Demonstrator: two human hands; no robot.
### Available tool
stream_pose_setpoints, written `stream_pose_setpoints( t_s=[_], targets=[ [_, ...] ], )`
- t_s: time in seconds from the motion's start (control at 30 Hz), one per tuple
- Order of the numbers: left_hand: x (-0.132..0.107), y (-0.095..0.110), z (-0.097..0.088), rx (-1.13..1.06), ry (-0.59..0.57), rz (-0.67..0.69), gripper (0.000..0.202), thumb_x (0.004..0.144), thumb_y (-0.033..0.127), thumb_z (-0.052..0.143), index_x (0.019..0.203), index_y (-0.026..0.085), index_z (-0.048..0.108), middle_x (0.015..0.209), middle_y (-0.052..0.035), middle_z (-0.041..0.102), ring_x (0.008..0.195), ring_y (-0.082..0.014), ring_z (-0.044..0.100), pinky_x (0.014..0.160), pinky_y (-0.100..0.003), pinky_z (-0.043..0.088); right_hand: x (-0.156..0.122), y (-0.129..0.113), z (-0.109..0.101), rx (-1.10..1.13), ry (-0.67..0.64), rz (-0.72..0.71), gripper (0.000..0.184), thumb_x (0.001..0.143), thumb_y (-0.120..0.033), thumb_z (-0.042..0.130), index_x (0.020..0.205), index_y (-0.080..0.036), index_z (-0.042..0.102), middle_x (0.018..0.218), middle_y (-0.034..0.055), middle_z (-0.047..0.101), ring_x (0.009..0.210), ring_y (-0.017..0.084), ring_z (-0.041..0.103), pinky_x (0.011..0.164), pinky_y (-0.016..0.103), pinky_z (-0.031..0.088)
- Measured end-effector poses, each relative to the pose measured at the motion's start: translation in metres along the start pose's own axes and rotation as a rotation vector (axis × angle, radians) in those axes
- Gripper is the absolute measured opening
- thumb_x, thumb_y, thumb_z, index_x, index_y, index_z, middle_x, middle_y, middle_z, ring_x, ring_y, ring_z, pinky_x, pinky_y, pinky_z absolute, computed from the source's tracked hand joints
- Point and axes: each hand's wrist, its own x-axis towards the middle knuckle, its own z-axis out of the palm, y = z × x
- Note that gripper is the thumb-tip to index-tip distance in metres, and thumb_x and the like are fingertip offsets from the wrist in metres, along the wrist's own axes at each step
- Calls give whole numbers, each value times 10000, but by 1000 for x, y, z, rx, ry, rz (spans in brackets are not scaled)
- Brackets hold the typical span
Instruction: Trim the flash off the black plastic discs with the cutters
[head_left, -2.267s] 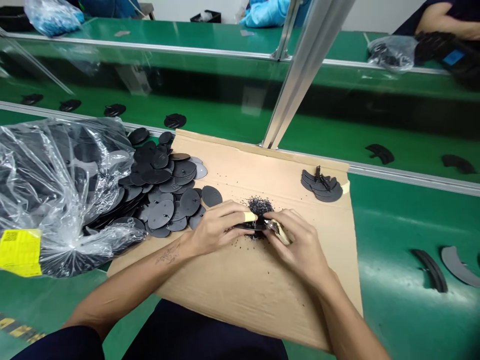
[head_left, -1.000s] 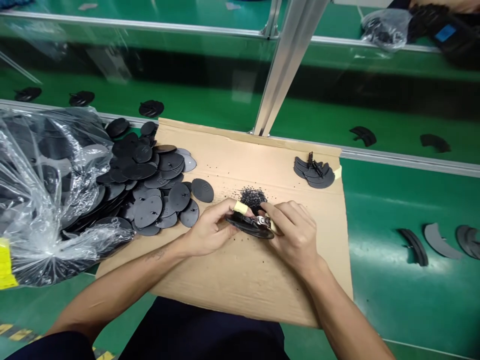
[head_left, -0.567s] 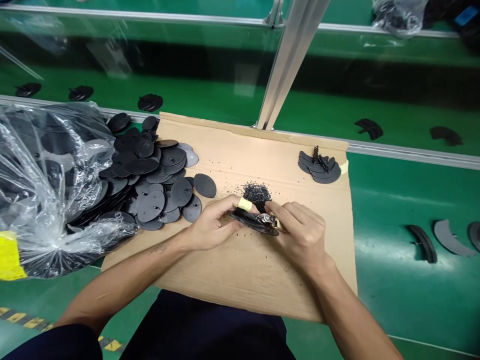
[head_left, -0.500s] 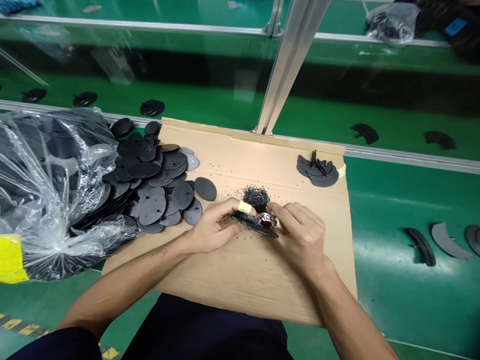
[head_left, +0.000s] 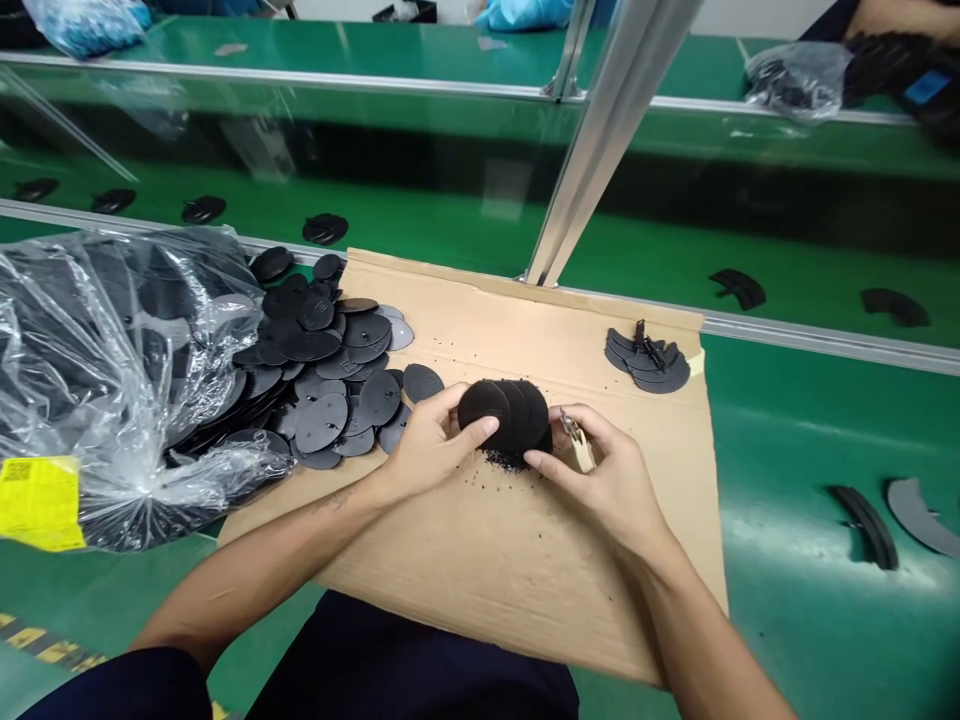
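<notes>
My left hand (head_left: 429,448) is closed on several thin black oval discs (head_left: 501,418), fanned out so they overlap, thumb on the front one. My right hand (head_left: 616,478) holds small nippers (head_left: 579,443) with silver jaws and pale handles, tucked against the palm. The thumb and fingertips of that hand also reach the right edge of the fanned discs. Beneath the discs, a heap of tiny black plastic bits (head_left: 511,462) is partly hidden on the cardboard sheet (head_left: 450,560).
A large pile of black oval discs (head_left: 321,422) spreads at left, beside a clear plastic bag (head_left: 135,400) full of more. A fanned stack of discs (head_left: 652,370) lies at the cardboard's back right. Behind stands a slanted metal post (head_left: 600,150). Curved black parts (head_left: 866,525) lie at right.
The discs have turned from nearly edge-on to face me, spread in a fan. My right hand has drawn the nippers away from the discs and back toward its palm. The view has shifted slightly.
</notes>
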Motion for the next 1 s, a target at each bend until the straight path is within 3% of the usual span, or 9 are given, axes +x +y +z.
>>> stream_pose_setpoints(
  t_s=[0.1,0.23,0.37,0.43,0.53,0.67,0.8,0.9,1.0],
  targets=[
    [-3,-1,2,26,-37,-54,359,887,502,714,906,149,655,816,-18,642,765,-136,602,681,-232,516,-1,-6,3,107,14,64,301,807,-441,807,948,-220,659,722,-25,589,668,164,568,617,280,487],
    [-10,-3,1,91,-106,-102,408,868,543,723,789,158,615,681,21,528,629,-107,478,565,-217,420,-3,-10,9,155,63,55,240,872,-427,744,839,-216,634,740,-9,609,692,164,571,647,285,496],
    [-6,1,-5,82,-160,-139,594,949,692,490,786,143,647,713,-21,599,689,-145,556,647,-256,484,-6,-10,9,71,94,-36,195,895,-379,721,838,-216,630,771,7,641,702,173,596,645,296,495],
    [5,7,-12,74,-232,-188,655,992,684,387,815,127,683,779,-55,671,751,-171,619,709,-286,525,-6,-10,8,3,123,-111,155,909,-342,704,858,-217,628,775,12,641,695,175,601,630,298,485],
    [31,20,-22,101,-450,-223,554,993,599,483,903,116,738,867,-76,744,791,-183,679,728,-292,557,-3,-11,4,-76,176,-229,106,918,-293,692,880,-222,623,779,19,629,692,182,604,616,305,473],
    [73,43,-26,197,-728,-156,219,957,308,618,1008,172,783,1070,-46,785,994,-191,729,891,-291,578,3,-10,0,-127,238,-375,107,907,-264,703,863,-233,610,769,22,615,667,186,589,592,316,454],
    [101,58,-14,404,-900,-135,169,858,73,650,930,146,784,849,-6,788,796,-177,733,743,-245,579,6,-2,-2,-222,268,-484,88,913,-272,686,882,-239,611,751,28,616,664,199,572,603,334,442],
    [122,70,-18,643,-870,-58,156,791,34,678,829,156,767,738,11,751,713,-156,699,682,-218,527,5,9,-4,-369,291,-490,35,936,-245,634,914,-233,610,764,37,629,679,206,564,626,341,433],
    [157,80,-43,1022,-598,33,141,764,51,681,766,177,745,779,-8,753,787,-176,698,748,-237,493,4,18,-5,-470,313,-457,37,948,-210,598,914,-222,605,778,41,637,689,205,558,631,335,419]
  ],
)
